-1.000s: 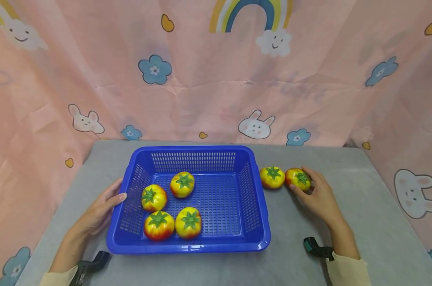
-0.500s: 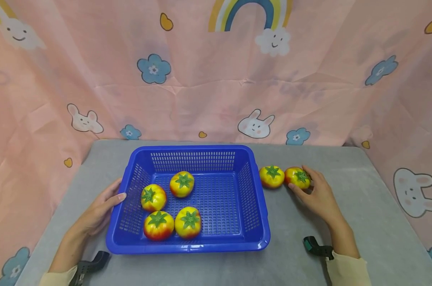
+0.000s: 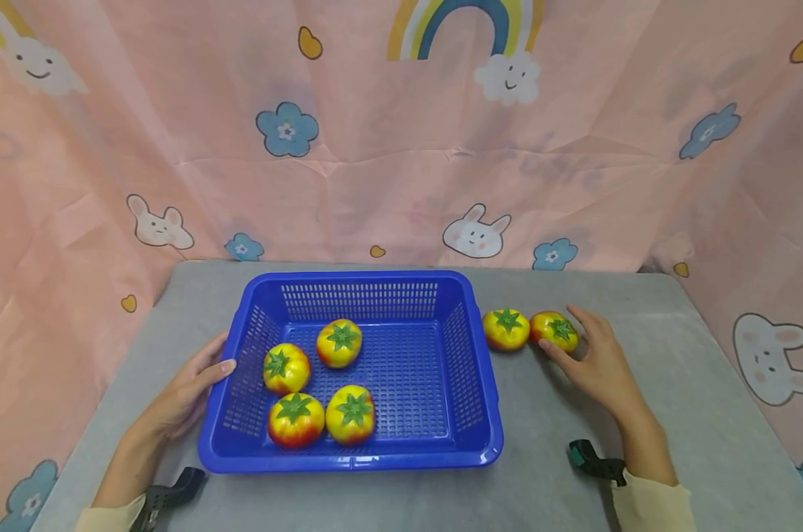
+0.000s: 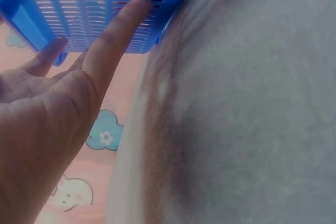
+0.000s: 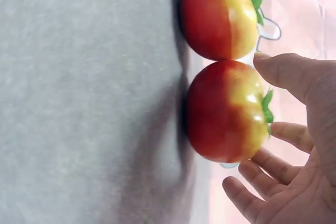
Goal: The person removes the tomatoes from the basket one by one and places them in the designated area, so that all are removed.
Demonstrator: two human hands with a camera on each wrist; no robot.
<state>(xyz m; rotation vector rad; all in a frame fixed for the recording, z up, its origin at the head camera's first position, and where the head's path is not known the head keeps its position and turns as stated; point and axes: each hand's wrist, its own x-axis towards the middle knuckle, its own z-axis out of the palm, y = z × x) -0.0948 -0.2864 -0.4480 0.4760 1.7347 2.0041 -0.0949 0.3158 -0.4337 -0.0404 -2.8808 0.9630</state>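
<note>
A blue plastic basket holds several yellow-and-red toy tomatoes with green star-shaped tops. My left hand is at its left side, thumb on the rim. In the left wrist view, straight fingers touch the slotted outer wall. Two more toy tomatoes stand side by side right of the basket. The nearer one to it is close to the basket's rim. Around the outer tomato, my right hand spreads its thumb and fingers loosely. The thumb appears apart from it in the right wrist view.
The things stand on a grey cloth-covered table. A pink printed curtain hangs behind and at both sides. Black wrist-worn devices stick out near both sleeves.
My right hand has shifted slightly right and its fingers have spread away from the outer tomato. The left hand, the basket and the tomatoes stay in place.
</note>
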